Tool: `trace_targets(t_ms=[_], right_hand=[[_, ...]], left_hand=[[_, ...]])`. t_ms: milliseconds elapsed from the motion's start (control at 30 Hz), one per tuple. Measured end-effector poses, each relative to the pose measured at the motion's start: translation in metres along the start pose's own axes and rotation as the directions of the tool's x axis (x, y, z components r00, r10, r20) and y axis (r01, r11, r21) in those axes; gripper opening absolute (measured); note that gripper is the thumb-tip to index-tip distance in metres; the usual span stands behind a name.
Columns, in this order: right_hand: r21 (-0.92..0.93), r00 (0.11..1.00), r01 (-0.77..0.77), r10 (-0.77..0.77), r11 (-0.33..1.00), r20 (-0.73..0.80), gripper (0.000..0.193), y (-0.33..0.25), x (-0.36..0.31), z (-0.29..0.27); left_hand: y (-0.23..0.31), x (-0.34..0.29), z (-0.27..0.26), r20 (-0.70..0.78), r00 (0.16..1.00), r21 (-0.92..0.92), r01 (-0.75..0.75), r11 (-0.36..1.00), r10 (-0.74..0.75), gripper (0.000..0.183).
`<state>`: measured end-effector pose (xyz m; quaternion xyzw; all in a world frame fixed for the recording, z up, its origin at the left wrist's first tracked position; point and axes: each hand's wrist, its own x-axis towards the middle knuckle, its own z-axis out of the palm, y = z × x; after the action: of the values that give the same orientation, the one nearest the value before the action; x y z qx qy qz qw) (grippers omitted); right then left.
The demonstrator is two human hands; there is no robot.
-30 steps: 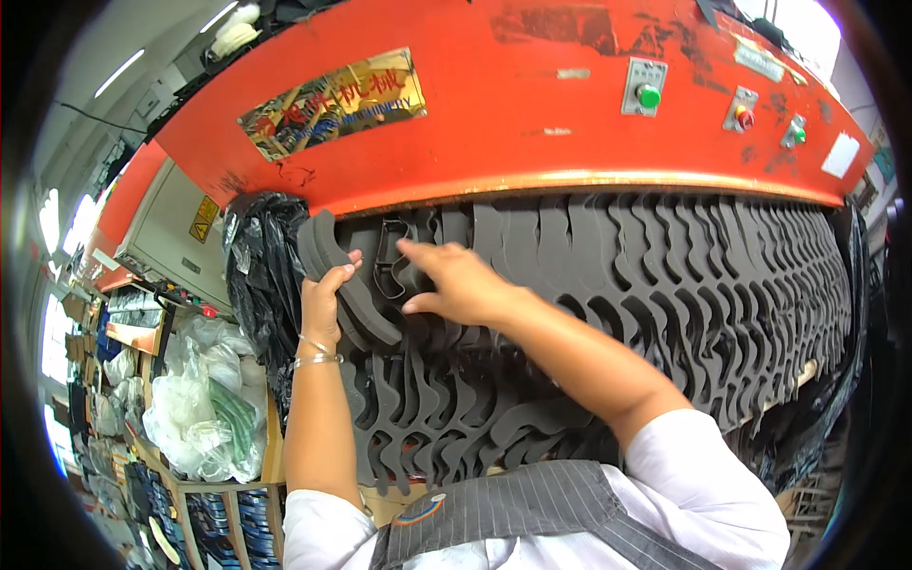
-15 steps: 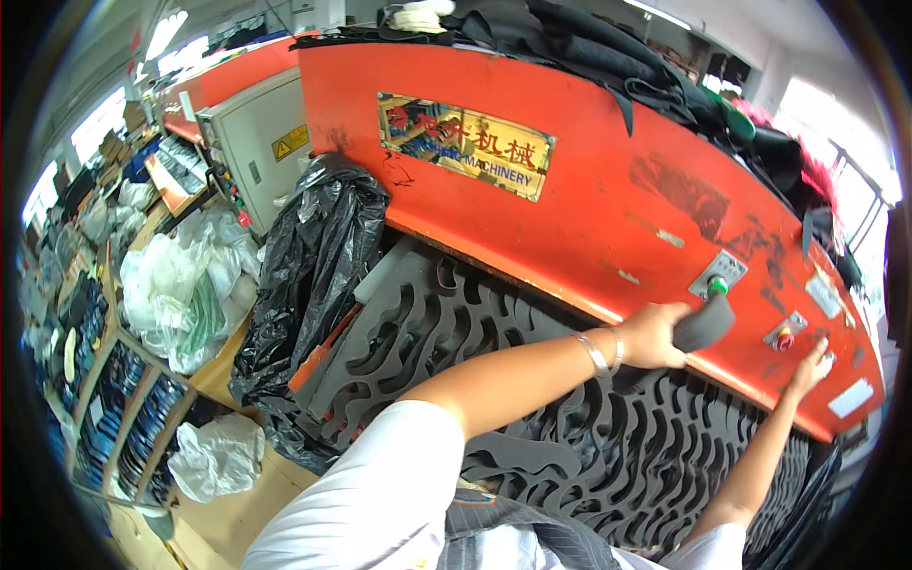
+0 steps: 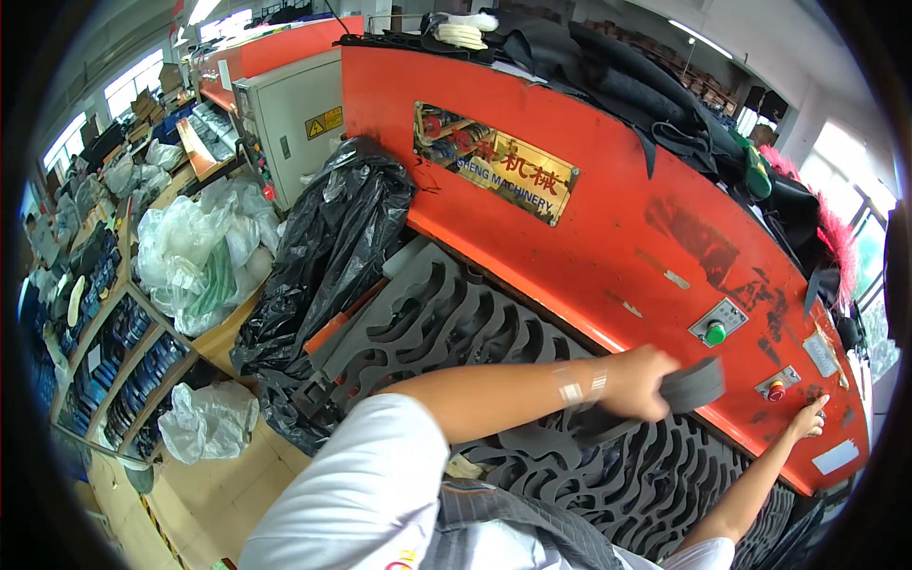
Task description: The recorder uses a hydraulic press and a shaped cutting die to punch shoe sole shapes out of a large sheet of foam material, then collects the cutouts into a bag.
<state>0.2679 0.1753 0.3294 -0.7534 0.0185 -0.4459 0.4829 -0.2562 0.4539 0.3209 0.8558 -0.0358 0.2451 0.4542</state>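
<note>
My left hand (image 3: 638, 382), slightly blurred, is closed around a curved dark grey foam piece (image 3: 693, 385). Part of the foam sticks out to the right of the fist, and more dark grey material shows below the wrist. Under my left arm lies a wide sheet of dark grey foam (image 3: 532, 470) with rows of wavy cut-out slots. My right hand (image 3: 809, 420) is at the orange machine panel (image 3: 608, 228), a finger stretched out against it. It is just right of a red button (image 3: 776, 390) and not on it. A green button (image 3: 714, 332) sits further left.
A black plastic bag (image 3: 332, 247) stands at the foam sheet's left end. Clear plastic bags (image 3: 204, 256) and a rack of dark blue parts (image 3: 114, 361) are further left. Black material (image 3: 608, 76) and white gloves (image 3: 463, 30) lie on top of the machine.
My left hand has moved down and away from the green button with the foam piece, uncovering the button. My right hand stays beside the red button. The whole view has shifted a little.
</note>
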Motion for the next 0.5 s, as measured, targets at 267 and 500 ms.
trace_targets(t_ms=[267,500], right_hand=[[-0.076,0.998,-0.024,0.028,0.997,0.06,0.117,0.027,0.007,0.006],[-0.198,0.95,-0.195,0.235,0.96,0.203,0.101,0.011,0.014,-0.008]], left_hand=[[0.025,-0.258,-0.04,0.041,0.715,-0.205,0.69,0.695,-0.698,0.043],[-0.013,-0.284,0.004,-0.122,0.864,0.199,0.503,0.841,-0.489,0.043]])
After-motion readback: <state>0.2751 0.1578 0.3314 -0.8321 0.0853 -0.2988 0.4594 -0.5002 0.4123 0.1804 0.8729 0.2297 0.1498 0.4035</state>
